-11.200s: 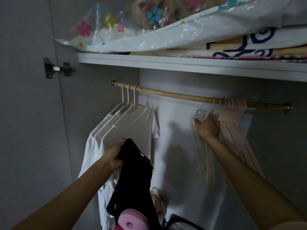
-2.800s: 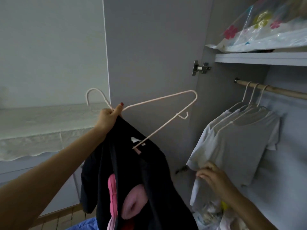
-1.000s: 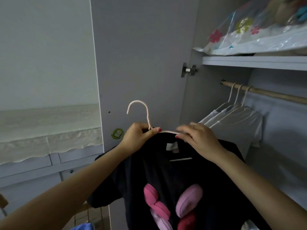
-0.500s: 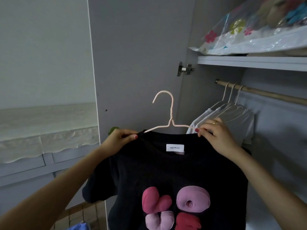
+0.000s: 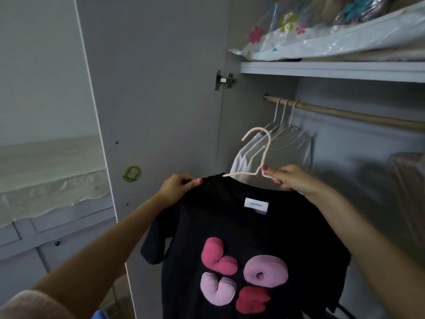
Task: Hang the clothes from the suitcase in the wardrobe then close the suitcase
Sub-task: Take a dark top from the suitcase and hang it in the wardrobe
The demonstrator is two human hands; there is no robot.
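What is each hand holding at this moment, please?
Left hand: pinches the shoulder of the black T-shirt.
Right hand: grips the pink hanger at its neck, inside the shirt's collar.

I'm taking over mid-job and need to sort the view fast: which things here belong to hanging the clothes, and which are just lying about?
Belongs to the job:
- black T-shirt, gripped by left hand
- pink hanger, held by right hand
- wooden rail
- white shirts already hung

Just lying about:
- flowered storage bag on shelf
- green sticker on door
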